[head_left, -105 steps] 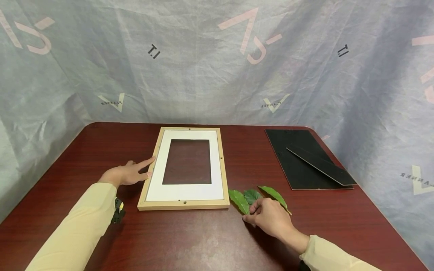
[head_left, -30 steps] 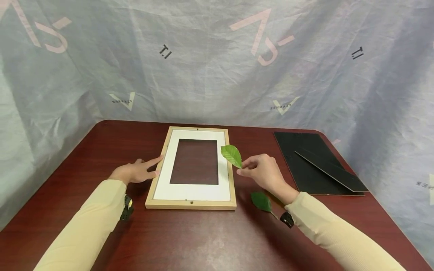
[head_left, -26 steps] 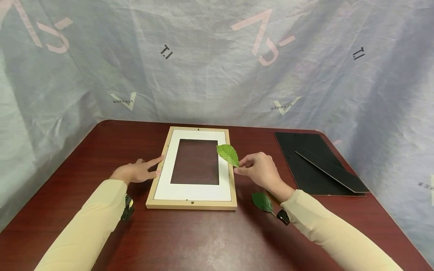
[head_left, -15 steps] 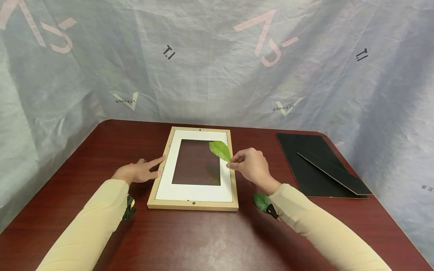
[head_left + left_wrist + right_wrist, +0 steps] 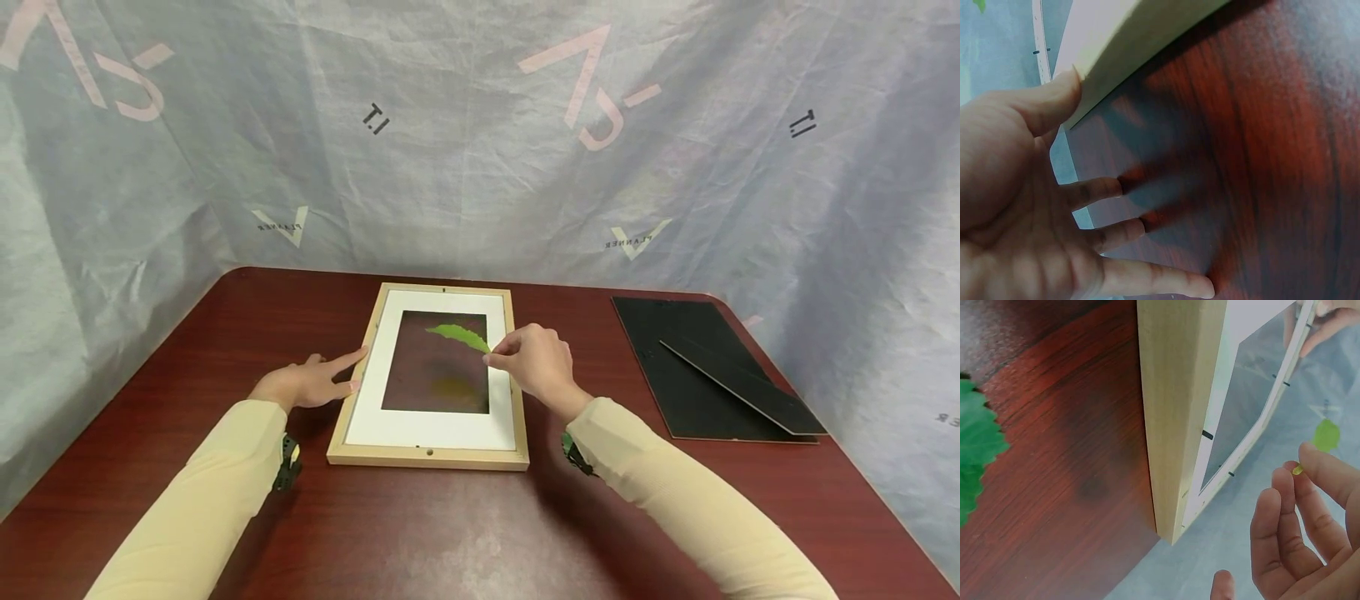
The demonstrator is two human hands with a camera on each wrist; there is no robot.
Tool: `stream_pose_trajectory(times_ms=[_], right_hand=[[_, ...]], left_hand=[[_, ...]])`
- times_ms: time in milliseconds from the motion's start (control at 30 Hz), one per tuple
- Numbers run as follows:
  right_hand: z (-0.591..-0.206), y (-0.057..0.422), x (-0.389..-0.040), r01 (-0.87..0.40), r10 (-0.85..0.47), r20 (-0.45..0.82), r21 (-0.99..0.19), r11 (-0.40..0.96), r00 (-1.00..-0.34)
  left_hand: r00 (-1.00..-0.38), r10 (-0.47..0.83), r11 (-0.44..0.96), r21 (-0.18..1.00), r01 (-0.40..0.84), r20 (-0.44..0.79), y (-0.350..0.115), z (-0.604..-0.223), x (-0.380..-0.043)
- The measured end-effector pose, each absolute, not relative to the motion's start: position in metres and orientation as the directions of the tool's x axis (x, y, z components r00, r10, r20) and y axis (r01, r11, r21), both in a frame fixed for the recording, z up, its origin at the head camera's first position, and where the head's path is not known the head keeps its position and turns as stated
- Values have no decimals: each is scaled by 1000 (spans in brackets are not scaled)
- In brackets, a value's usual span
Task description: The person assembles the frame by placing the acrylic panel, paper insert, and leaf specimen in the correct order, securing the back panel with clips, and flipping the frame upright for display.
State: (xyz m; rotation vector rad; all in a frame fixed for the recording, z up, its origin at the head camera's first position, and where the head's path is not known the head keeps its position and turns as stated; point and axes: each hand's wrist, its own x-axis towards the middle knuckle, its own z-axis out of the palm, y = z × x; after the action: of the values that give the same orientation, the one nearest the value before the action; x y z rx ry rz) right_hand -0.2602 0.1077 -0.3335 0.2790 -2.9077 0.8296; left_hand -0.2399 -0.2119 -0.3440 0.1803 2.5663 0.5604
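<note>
A light wooden picture frame (image 5: 360, 456) lies flat with a white mat (image 5: 427, 432) around its glass window. My left hand (image 5: 307, 385) spreads along the frame's left side. In the left wrist view its thumb touches the wooden edge while the other fingers (image 5: 1116, 234) stretch onto the table. Over the window, my right hand (image 5: 536, 358) pinches a green leaf (image 5: 457, 335) by its stem, between thumb and fingers; a faint reflection of it shows in the glass. A darker green leaf (image 5: 975, 447) lies on the table, mostly hidden by my right wrist in the head view.
At the right of the dark red table (image 5: 420, 533) lies a black backing board (image 5: 667, 321), its stand flap (image 5: 738, 387) sticking up at an angle. A grey printed cloth (image 5: 450, 183) hangs behind the table. Each wrist wears a black strap.
My right hand has picked a leaf up off the table, carried it left over the frame's window and tilted it. My left hand stays at the frame's left edge. The view has shifted slightly.
</note>
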Motion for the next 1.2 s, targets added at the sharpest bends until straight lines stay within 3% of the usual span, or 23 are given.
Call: stream_pose_trajectory(times_ms=[600, 967, 1200], right_hand=[[-333, 87, -276, -220, -193, 107, -411, 885, -975], [-335, 61, -286, -210, -226, -17, -310, 927, -974], [-342, 48, -291, -212, -231, -48, -250, 945, -972]], left_hand=[[-868, 218, 905, 426, 8, -447, -215, -351, -246], [-872, 214, 907, 422, 10, -439, -220, -359, -249], [-872, 210, 908, 420, 6, -442, -212, -344, -239]])
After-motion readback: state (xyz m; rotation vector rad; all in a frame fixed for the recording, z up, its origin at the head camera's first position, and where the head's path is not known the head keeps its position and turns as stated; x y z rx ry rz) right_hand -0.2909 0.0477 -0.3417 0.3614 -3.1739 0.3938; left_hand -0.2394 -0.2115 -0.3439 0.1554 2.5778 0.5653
